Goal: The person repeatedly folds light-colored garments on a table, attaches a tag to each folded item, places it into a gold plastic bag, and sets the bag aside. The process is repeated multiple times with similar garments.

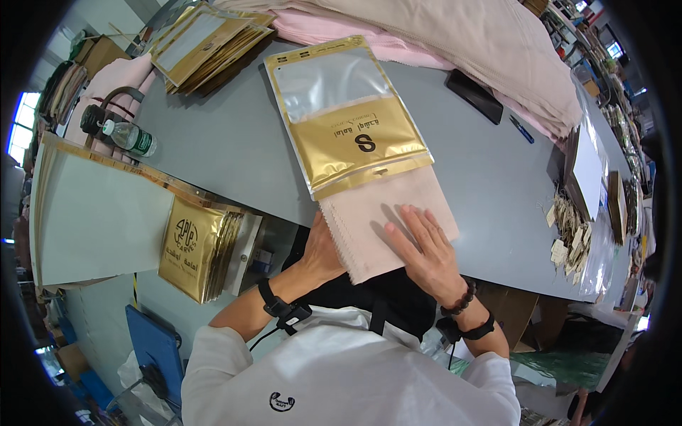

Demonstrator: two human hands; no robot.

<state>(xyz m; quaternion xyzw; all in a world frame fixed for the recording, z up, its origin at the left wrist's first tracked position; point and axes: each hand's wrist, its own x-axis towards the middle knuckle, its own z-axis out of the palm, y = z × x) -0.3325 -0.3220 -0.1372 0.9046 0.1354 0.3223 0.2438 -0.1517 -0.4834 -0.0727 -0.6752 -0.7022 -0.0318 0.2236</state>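
A folded pale pink cloth with a scalloped edge [373, 213] lies lengthwise before me, its near end hanging past the table edge. My left hand [324, 247] is at its left side, supporting it from below, with the fingers mostly hidden under the cloth. Flat on top near the right edge rests my right hand [426, 242], fingers spread. A gold-and-clear zip pouch [362, 144] covers the far part of the cloth, its hang-hole edge towards me. A pale strip shows through the pouch's window, but whether the cloth is inside or underneath I cannot tell.
Gold pouches are stacked at the back left [213, 53]; more stand below the table edge [194, 250]. Beige fabric [506, 58] lies behind, near a black phone [474, 96] and pen [522, 129]. A water bottle [130, 138] lies left, stringed tags [570, 234] right.
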